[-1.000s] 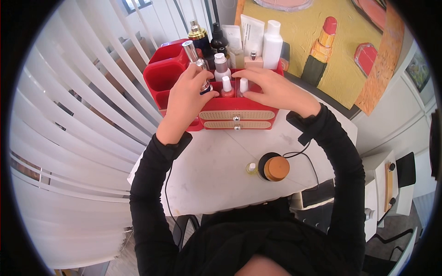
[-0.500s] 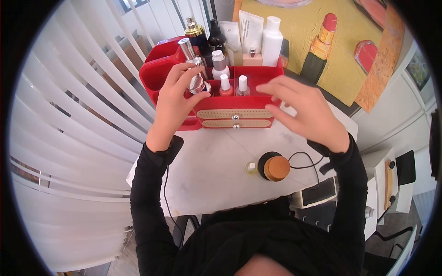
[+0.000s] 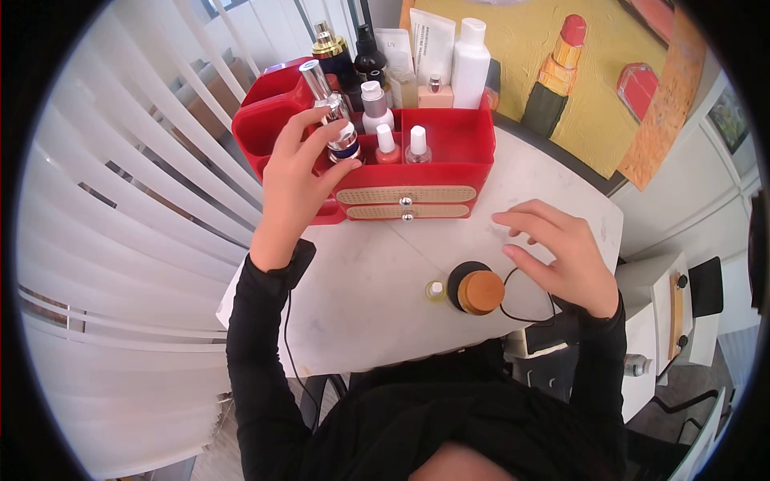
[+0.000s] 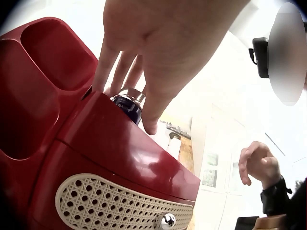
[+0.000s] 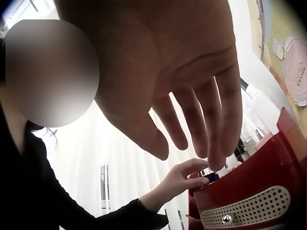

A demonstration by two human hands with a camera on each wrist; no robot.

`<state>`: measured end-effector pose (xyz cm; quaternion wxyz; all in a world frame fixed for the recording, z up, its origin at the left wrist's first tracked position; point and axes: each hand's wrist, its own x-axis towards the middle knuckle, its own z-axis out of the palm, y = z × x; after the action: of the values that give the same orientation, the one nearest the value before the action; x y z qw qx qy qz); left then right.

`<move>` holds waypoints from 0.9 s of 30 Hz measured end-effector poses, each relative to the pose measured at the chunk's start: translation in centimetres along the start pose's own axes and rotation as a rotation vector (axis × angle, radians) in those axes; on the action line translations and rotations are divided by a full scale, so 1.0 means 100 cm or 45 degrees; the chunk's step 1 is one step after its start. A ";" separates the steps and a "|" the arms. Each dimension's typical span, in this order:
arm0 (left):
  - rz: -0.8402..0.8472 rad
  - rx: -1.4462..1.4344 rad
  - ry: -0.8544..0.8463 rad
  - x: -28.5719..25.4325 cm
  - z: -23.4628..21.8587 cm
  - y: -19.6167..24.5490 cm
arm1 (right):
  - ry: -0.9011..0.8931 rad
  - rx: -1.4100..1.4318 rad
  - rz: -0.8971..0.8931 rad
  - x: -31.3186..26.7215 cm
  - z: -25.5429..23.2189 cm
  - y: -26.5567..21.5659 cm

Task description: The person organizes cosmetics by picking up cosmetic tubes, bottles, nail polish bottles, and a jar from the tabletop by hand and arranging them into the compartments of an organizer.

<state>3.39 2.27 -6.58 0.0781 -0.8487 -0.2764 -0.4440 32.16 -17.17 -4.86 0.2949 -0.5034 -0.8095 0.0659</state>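
In the head view my left hand (image 3: pixel 295 178) is at the left front compartment of a red organizer (image 3: pixel 449 175). Its thumb and fingers are curved round a dark blue jar (image 3: pixel 345 149) with a silver lid, which sits partly below the compartment's front wall. The left wrist view shows the jar (image 4: pixel 128 106) between thumb and fingers. To its right stand a coral nail polish bottle (image 3: pixel 387 148) and a clear nail polish bottle (image 3: pixel 418 147), both white-capped. My right hand (image 3: pixel 565 260) hovers over the table's right side, fingers loosely bent and holding nothing.
A jar with an orange-brown lid (image 3: pixel 481 293) and a tiny white-capped bottle (image 3: pixel 435 290) are on the white table (image 3: pixel 361 305). Behind in the organizer stand a white bottle (image 3: pixel 472 68), tubes and pump bottles. White blinds (image 3: pixel 136 240) hang at the left.
My right hand has left the clear nail polish bottle and moved right and toward the body, over the table. My left hand stays around the blue jar.
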 end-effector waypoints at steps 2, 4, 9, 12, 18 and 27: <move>-0.012 0.015 -0.010 -0.002 -0.001 0.000 | 0.002 0.051 0.080 -0.011 0.001 0.004; -0.027 0.033 -0.014 -0.004 -0.001 0.002 | -0.052 0.221 0.162 -0.020 0.005 0.006; -0.342 0.103 -0.037 -0.005 0.015 0.000 | -0.072 0.284 0.203 -0.036 0.033 0.012; -0.294 0.183 -0.015 -0.007 0.019 -0.007 | -0.103 0.394 0.295 -0.047 0.044 0.016; -0.364 -0.010 -0.048 -0.010 0.017 -0.009 | -0.154 0.579 0.456 -0.070 0.067 0.029; -0.169 -0.103 0.082 -0.026 -0.013 0.045 | -0.109 0.669 0.553 -0.083 0.106 0.035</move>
<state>3.70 -3.05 -7.40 0.0229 -0.8161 -0.3114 -0.4862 31.75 -20.54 -18.35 0.3591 -0.5677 -0.6504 0.3545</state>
